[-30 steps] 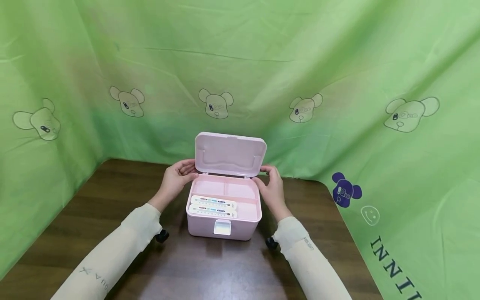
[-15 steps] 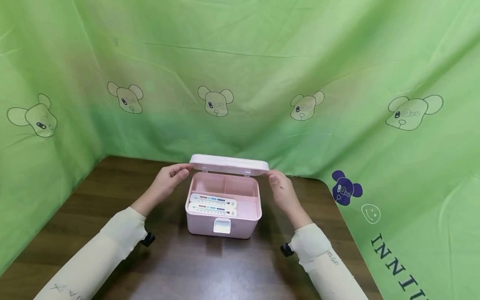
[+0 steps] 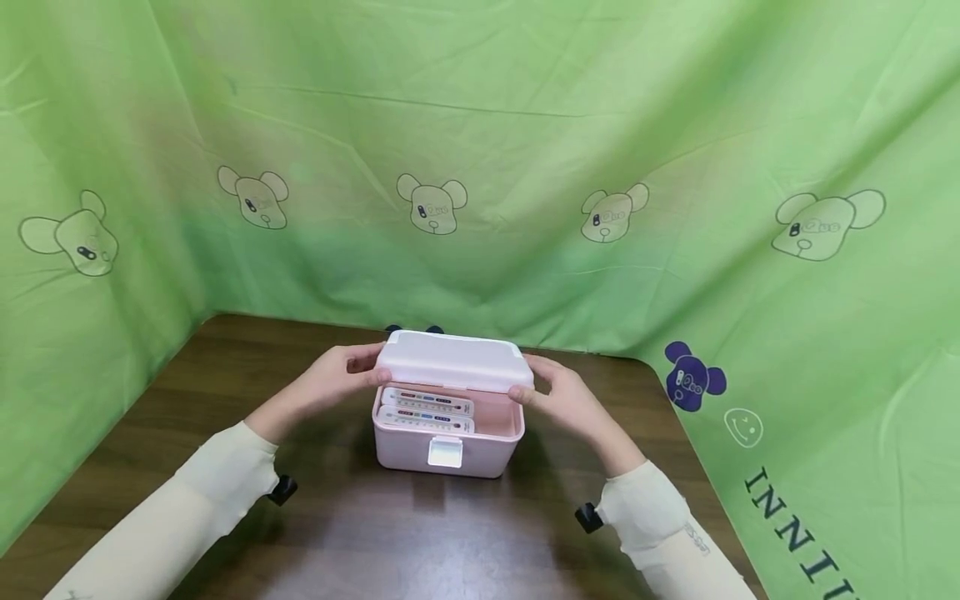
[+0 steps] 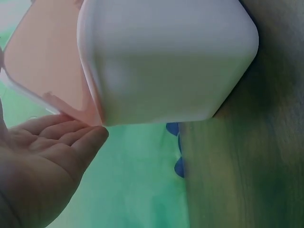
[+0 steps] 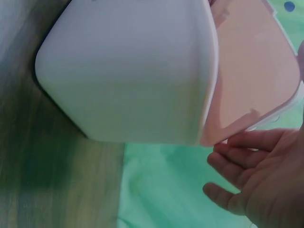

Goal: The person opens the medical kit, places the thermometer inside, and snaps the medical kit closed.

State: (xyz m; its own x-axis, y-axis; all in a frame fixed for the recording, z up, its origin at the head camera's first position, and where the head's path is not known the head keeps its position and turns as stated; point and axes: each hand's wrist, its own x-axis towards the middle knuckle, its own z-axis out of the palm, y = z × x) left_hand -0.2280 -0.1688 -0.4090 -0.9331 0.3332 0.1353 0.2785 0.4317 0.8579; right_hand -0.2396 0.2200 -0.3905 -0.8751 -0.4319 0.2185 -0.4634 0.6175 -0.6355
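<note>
A pink storage box (image 3: 442, 454) stands on the table, its hinged lid (image 3: 453, 360) tilted partway over the compartments. My left hand (image 3: 341, 377) holds the lid's left side, thumb at the front corner and fingers toward the back. On the opposite side, my right hand (image 3: 562, 396) holds the lid likewise. Two white thermometer-like strips (image 3: 427, 403) with coloured markings lie in the front compartment; the lid hides the rear ones. The left wrist view shows the lid's underside (image 4: 47, 57) above left fingers (image 4: 71, 137). Right fingers (image 5: 247, 147) touch the lid's edge in the right wrist view.
A white latch (image 3: 445, 452) hangs on the box's front. The brown wooden table (image 3: 420, 542) reaches back to a green curtain (image 3: 510, 100) printed with bear heads. Black wrist cameras (image 3: 282, 490) sit under the white sleeves.
The lid has swung forward and down from upright, and it covers the rear compartments. Both hands shifted outward from the hinge area, then came forward with the lid. The box has stayed put.
</note>
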